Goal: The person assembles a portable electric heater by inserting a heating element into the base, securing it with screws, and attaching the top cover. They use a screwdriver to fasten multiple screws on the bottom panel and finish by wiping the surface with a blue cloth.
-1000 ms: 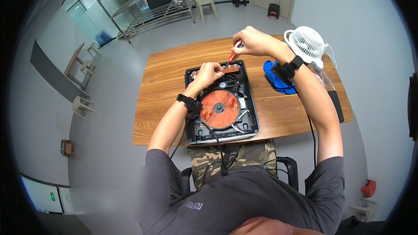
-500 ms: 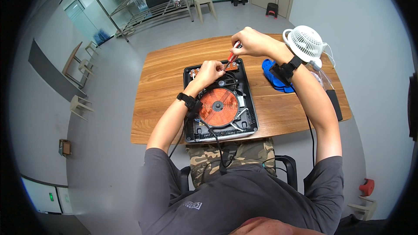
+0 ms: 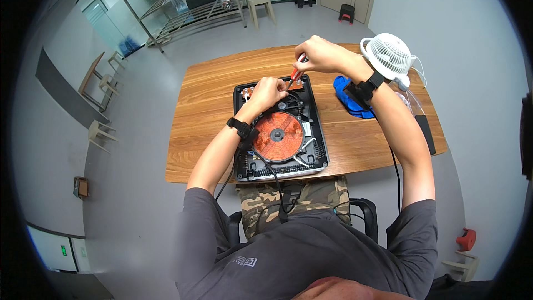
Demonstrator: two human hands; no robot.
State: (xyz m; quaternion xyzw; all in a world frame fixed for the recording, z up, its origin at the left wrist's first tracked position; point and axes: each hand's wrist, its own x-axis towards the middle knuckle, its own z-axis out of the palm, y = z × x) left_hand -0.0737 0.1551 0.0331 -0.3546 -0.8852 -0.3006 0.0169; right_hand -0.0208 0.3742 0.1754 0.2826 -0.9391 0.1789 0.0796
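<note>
An opened induction cooker (image 3: 321, 150) lies on the wooden table, its black shell showing a round copper coil (image 3: 278, 150) near my side. At its far end is an orange-brown circuit board (image 3: 297, 85). My right hand (image 3: 319, 55) is closed round the red and white handle of a screwdriver (image 3: 297, 73), whose tip points down at that board. Close by the tip, my left hand (image 3: 267, 93) has its fingers pinched together over the board's edge; what they hold, if anything, is hidden. White wires (image 3: 307, 147) and a black cable (image 3: 276, 175) run beside the coil.
Right of the cooker lies a blue cloth item (image 3: 347, 100). A white fan (image 3: 390, 55) stands at the table's far right corner, with a dark flat object (image 3: 426, 133) nearer me. Beyond the wooden table (image 3: 211, 86) are a metal rack (image 3: 189, 19) and several stools.
Both hands keep nearly the same places, with the screwdriver still at the board. The view has shifted very slightly.
</note>
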